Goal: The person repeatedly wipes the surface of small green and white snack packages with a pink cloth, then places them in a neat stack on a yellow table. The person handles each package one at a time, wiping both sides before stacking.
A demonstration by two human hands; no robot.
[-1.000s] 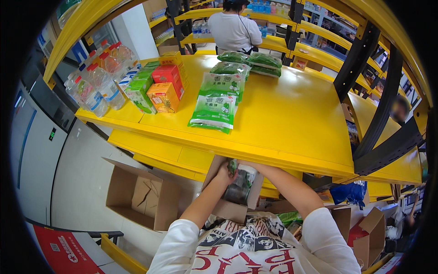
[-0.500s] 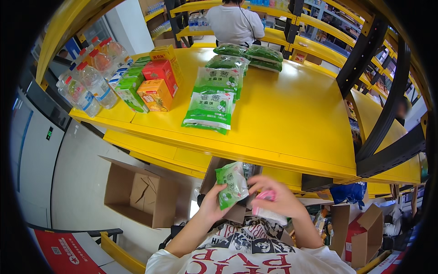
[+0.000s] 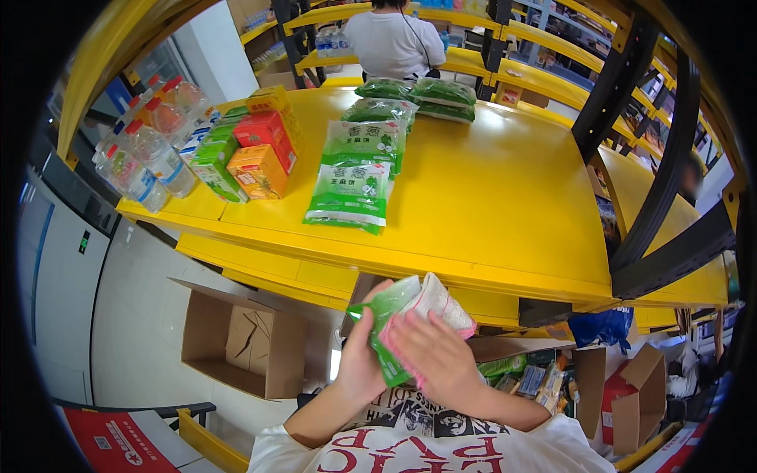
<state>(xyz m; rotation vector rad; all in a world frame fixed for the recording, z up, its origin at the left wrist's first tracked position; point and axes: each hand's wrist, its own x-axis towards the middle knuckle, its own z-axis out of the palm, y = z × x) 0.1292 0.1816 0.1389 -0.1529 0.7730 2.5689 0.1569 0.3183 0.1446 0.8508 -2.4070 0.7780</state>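
Observation:
Below the shelf's front edge, my left hand is closed around a green and white snack bag, tilted in front of my chest. My right hand presses a white cloth with pink edging flat against the bag's face, its fingers laid over the cloth. Part of the bag is covered by the cloth and fingers. Matching snack bags lie overlapping in a row on the yellow shelf, with more bags stacked at its far end.
Clear bottles and juice cartons stand at the shelf's left. An open cardboard box is on the floor at left; another box and loose packages are at lower right. A black post rises at right. Another person is beyond the shelf.
My right hand has moved left, bringing the cloth, now spread out, onto the bag. The bag in my left hand has turned and tilted. The view has shifted slightly.

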